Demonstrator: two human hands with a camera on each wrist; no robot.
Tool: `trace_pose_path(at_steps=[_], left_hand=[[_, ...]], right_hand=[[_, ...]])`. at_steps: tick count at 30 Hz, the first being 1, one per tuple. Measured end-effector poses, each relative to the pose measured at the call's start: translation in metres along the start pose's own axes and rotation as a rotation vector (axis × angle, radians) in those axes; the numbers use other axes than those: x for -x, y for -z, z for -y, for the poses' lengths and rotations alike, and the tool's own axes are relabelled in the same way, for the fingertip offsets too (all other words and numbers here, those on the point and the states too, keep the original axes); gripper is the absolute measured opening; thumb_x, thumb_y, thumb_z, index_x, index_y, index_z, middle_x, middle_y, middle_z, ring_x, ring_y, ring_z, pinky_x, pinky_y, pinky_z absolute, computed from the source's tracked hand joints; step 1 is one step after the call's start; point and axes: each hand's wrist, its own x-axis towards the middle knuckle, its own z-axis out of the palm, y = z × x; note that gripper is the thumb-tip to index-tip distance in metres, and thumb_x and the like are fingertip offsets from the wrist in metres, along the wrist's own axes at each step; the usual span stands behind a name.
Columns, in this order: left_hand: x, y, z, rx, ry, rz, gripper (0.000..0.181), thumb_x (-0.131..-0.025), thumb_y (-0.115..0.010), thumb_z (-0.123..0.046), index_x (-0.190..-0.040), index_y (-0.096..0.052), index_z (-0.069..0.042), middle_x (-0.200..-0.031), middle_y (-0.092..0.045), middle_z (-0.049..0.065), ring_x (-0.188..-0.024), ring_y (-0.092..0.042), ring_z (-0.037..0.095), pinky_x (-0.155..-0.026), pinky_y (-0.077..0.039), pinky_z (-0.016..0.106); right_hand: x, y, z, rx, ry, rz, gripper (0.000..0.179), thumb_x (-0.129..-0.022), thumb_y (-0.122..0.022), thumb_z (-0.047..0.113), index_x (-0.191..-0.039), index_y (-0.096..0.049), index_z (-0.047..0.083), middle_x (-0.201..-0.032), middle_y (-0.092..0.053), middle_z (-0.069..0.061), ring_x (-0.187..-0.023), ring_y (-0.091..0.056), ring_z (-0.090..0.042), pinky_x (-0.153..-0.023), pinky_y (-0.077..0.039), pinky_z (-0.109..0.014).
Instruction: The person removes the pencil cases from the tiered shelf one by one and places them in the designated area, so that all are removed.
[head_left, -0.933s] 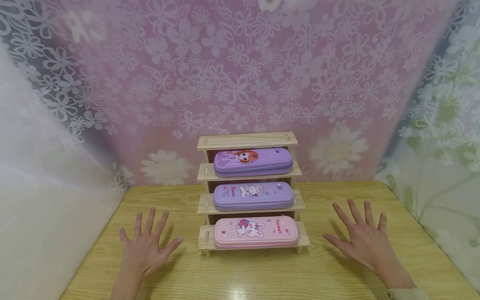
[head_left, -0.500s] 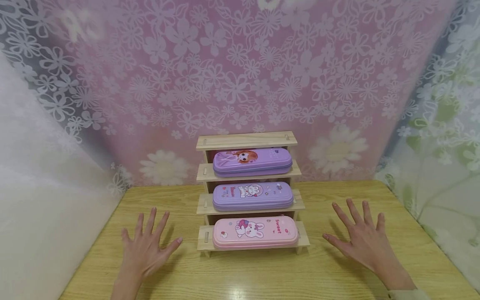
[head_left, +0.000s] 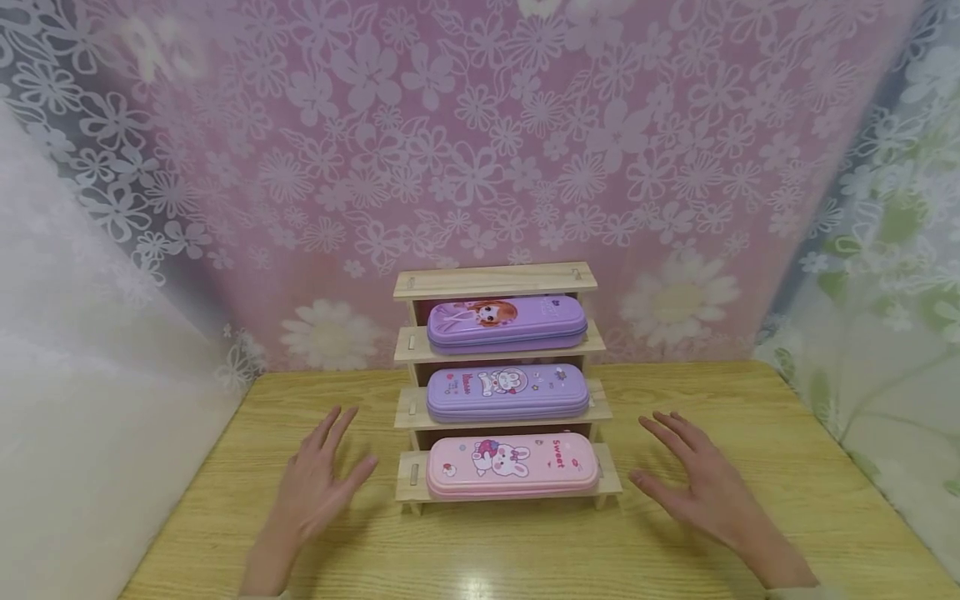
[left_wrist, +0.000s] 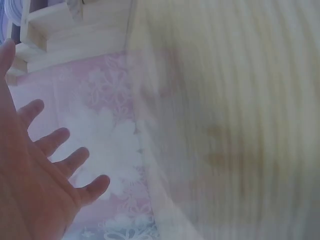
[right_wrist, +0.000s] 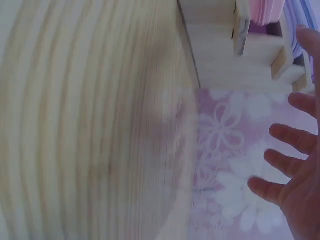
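Observation:
A stepped wooden rack [head_left: 495,282] stands in the middle of the table, with a zipped pencil case on each of its three lower shelves. On the bottom shelf lies a pink pencil case [head_left: 465,475] with a bunny and the word "Sweet". Above it is a lavender pencil case [head_left: 457,400] with a bunny, and higher up a purple pencil case [head_left: 532,321] with a doll-like girl. My left hand [head_left: 311,492] hovers left of the rack, fingers extended, holding nothing. To the rack's right my right hand [head_left: 701,487] is also empty, its fingers loosely extended.
The wood-grain table [head_left: 517,558] extends around the rack on both sides and in front. Behind it hangs a pink curtain [head_left: 480,167] with white flowers. Pale sheeting [head_left: 90,375] borders the left side, and a leaf-patterned curtain [head_left: 900,292] the right.
Both hands have moved inward toward the rack and turned, palms more toward each other, with the fingers less spread. The rack and pencil cases have stayed in place.

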Motion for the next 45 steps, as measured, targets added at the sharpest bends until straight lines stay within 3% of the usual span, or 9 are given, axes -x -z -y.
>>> trace_pose_path(at_steps=[4, 9, 12, 17, 22, 28, 32, 38, 45], left_hand=[[-0.007, -0.004, -0.008, 0.131, 0.012, -0.001, 0.072, -0.099, -0.061, -0.050, -0.161, -0.031, -0.031, -0.164, -0.036, 0.016, -0.142, -0.042, 0.050, -0.104, -0.037, 0.077], [-0.019, -0.011, -0.017, 0.318, -0.003, 0.000, 0.066, -0.100, -0.063, -0.044, -0.159, -0.035, -0.032, -0.161, -0.042, 0.012, -0.142, -0.045, 0.043, -0.108, -0.039, 0.071], [-0.027, -0.014, -0.024, 0.435, -0.003, 0.017, 0.062, -0.101, -0.064, -0.041, -0.157, -0.038, -0.032, -0.158, -0.046, 0.013, -0.137, -0.051, 0.044, -0.105, -0.044, 0.068], [-0.039, -0.020, -0.031, 0.588, 0.028, 0.046, 0.055, -0.101, -0.064, -0.036, -0.152, -0.046, -0.027, -0.153, -0.051, 0.012, -0.132, -0.056, 0.043, -0.104, -0.048, 0.062], [-0.047, -0.028, -0.034, 0.691, 0.042, 0.066, 0.049, -0.102, -0.064, -0.031, -0.148, -0.051, -0.023, -0.152, -0.052, 0.012, -0.130, -0.058, 0.040, -0.102, -0.053, 0.054], [-0.052, -0.034, -0.040, 0.851, 0.155, 0.141, 0.046, -0.103, -0.062, -0.032, -0.147, -0.050, -0.025, -0.157, -0.039, 0.021, -0.126, -0.059, 0.043, -0.088, -0.061, 0.047], [-0.053, -0.037, -0.042, 0.883, 0.193, 0.148, 0.045, -0.103, -0.062, -0.031, -0.147, -0.050, -0.025, -0.156, -0.039, 0.021, -0.123, -0.060, 0.043, -0.087, -0.062, 0.048], [-0.055, -0.042, -0.040, 0.908, 0.180, 0.135, 0.043, -0.102, -0.063, -0.024, -0.144, -0.053, -0.023, -0.148, -0.049, 0.021, -0.112, -0.066, 0.038, -0.082, -0.063, 0.047], [-0.056, -0.044, -0.040, 0.914, 0.177, 0.130, 0.039, -0.103, -0.062, -0.024, -0.141, -0.055, -0.021, -0.151, -0.046, 0.022, -0.112, -0.066, 0.037, -0.082, -0.063, 0.048]], right_hand=[[0.000, -0.007, 0.012, -0.063, 0.035, -0.050, 0.071, -0.082, -0.087, 0.028, -0.145, -0.057, 0.024, -0.143, -0.059, -0.011, -0.131, -0.053, -0.034, -0.101, -0.050, -0.048], [-0.003, -0.012, 0.025, -0.148, 0.112, -0.101, 0.071, -0.077, -0.090, 0.019, -0.141, -0.060, 0.025, -0.134, -0.065, 0.000, -0.124, -0.058, -0.008, -0.102, -0.036, -0.006], [-0.007, -0.015, 0.031, -0.167, 0.141, -0.092, 0.070, -0.076, -0.091, 0.019, -0.140, -0.062, 0.022, -0.130, -0.067, 0.002, -0.121, -0.058, -0.002, -0.096, -0.046, -0.012], [-0.013, -0.021, 0.038, -0.190, 0.176, -0.052, 0.067, -0.076, -0.091, 0.019, -0.137, -0.064, 0.013, -0.126, -0.068, 0.000, -0.117, -0.060, -0.005, -0.083, -0.059, -0.035], [-0.017, -0.029, 0.040, -0.198, 0.210, -0.048, 0.068, -0.073, -0.093, 0.017, -0.135, -0.065, 0.009, -0.123, -0.069, 0.000, -0.111, -0.063, -0.014, -0.081, -0.059, -0.034], [-0.018, -0.038, 0.039, -0.193, 0.214, -0.037, 0.071, -0.071, -0.094, 0.019, -0.135, -0.065, 0.008, -0.118, -0.069, 0.002, -0.102, -0.064, -0.018, -0.078, -0.058, -0.032], [-0.017, -0.041, 0.041, -0.177, 0.183, -0.013, 0.071, -0.072, -0.093, 0.023, -0.136, -0.064, 0.009, -0.116, -0.068, 0.004, -0.099, -0.063, -0.016, -0.077, -0.058, -0.031], [-0.018, -0.041, 0.044, -0.147, 0.123, 0.010, 0.071, -0.074, -0.093, 0.030, -0.136, -0.064, 0.013, -0.118, -0.068, 0.003, -0.102, -0.061, -0.015, -0.079, -0.058, -0.031], [-0.022, -0.039, 0.046, -0.223, 0.068, 0.040, 0.066, -0.070, -0.095, 0.028, -0.126, -0.064, 0.014, -0.121, -0.069, 0.000, -0.103, -0.062, -0.017, -0.078, -0.057, -0.030]])
